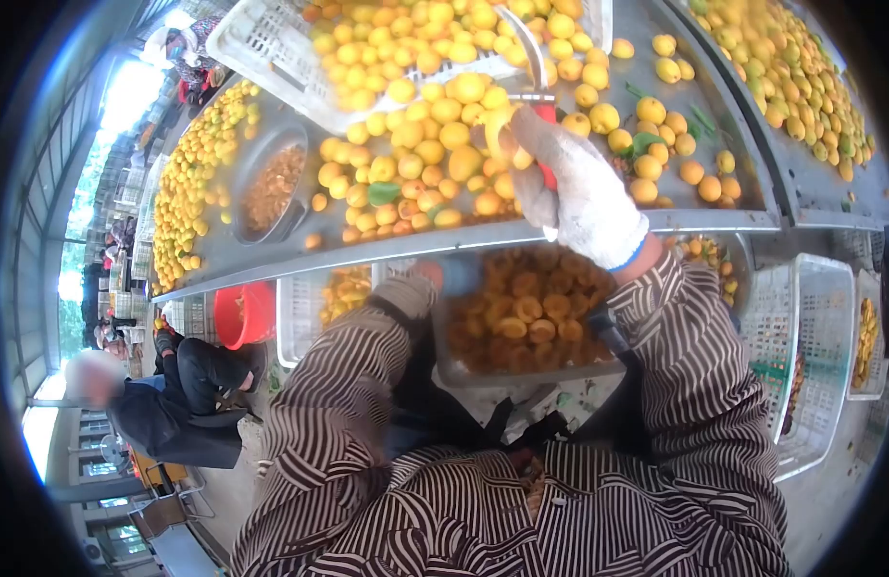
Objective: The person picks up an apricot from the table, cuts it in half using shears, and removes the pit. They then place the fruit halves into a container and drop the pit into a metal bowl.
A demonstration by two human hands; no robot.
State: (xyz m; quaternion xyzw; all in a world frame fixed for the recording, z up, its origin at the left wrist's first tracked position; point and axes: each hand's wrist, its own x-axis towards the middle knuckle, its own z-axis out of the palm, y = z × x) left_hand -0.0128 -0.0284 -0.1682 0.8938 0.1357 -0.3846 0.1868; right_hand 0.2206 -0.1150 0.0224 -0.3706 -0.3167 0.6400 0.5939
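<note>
My right hand, in a whitish work glove with a blue cuff, is closed around the red handle of a curved knife, its blade pointing up and away. A yellow apricot sits at the fingertips of that hand, above the heap of apricots on the metal table. Lower down, my left hand is a bluish blur at the left edge of a bin of halved apricots. Motion smears its fingers, so its grip does not show.
A white crate lies tipped among the fruit. A grey basin on the table holds orange-brown pieces. Below stand a red bucket and white crates. A person in dark clothes sits at the left.
</note>
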